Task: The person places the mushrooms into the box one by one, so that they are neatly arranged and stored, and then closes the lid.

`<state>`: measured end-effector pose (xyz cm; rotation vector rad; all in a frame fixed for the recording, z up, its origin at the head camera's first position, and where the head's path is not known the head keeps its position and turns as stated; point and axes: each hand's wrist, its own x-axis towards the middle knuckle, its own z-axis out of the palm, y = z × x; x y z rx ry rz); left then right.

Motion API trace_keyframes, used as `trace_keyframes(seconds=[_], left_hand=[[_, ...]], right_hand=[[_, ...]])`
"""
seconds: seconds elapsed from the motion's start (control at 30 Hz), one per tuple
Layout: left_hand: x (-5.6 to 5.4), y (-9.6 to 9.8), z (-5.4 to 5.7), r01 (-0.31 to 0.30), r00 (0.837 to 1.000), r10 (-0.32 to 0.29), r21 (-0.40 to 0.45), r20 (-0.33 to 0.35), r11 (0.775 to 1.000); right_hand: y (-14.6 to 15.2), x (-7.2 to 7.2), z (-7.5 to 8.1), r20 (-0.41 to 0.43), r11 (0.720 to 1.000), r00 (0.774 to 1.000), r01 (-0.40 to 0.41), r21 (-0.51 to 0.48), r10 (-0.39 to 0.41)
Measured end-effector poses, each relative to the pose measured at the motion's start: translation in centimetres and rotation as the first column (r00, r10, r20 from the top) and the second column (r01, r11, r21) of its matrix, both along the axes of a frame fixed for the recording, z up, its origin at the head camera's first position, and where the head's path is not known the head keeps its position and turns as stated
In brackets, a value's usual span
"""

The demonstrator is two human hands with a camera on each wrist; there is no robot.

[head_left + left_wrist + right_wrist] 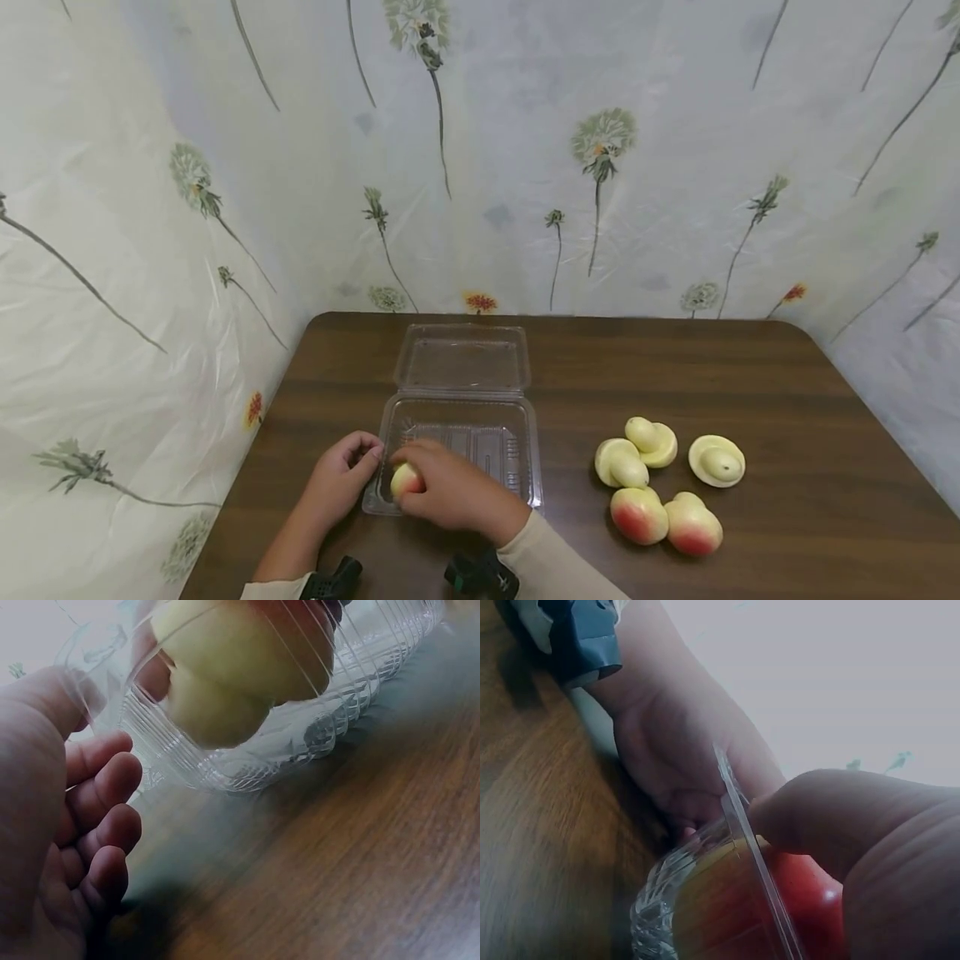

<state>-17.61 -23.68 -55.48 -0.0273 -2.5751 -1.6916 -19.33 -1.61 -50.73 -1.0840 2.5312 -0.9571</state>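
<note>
A clear hinged plastic container (528, 450) lies on the brown table, its lid (461, 358) folded back. Inside its front left corner, my right hand (450, 487) grips a yellow peach (406, 482) with a red blush. The peach's cleft side shows through the ribbed wall in the left wrist view. My left hand (341, 479) pinches the container's left rim between thumb and fingers. In the right wrist view, the right thumb (802, 814) lies over the rim beside the peach, with the left hand (682, 727) beyond.
Right of the container sit two red-blushed peaches (639, 516) (694, 525). Behind them are pale yellow rounded pieces (621, 463) (651, 442) and a similar one (717, 461) apart at the right. A flower-patterned sheet (495, 167) hangs behind the table.
</note>
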Motion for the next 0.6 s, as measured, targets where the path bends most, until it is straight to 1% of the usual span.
trace_keyframes(seconds=[0.2,0.37,0.6], left_hand=[[-0.01,0.05,0.18,0.003,1.0,-0.003,-0.01,0.019,1.0],[-0.01,0.19,0.36,0.018,0.999,-0.018,-0.016,0.028,1.0],[0.07,0.23,0.4,0.007,0.999,-0.006,-0.022,0.04,1.0]], right_hand=[[0.08,0.12,0.17,-0.015,1.0,1.0,-0.025,-0.009,0.025],[0.24,0.13,0.11,0.021,1.0,1.0,-0.009,0.009,0.009],[0.2,0.11,-0.27,0.073,1.0,0.997,0.02,-0.005,-0.02]])
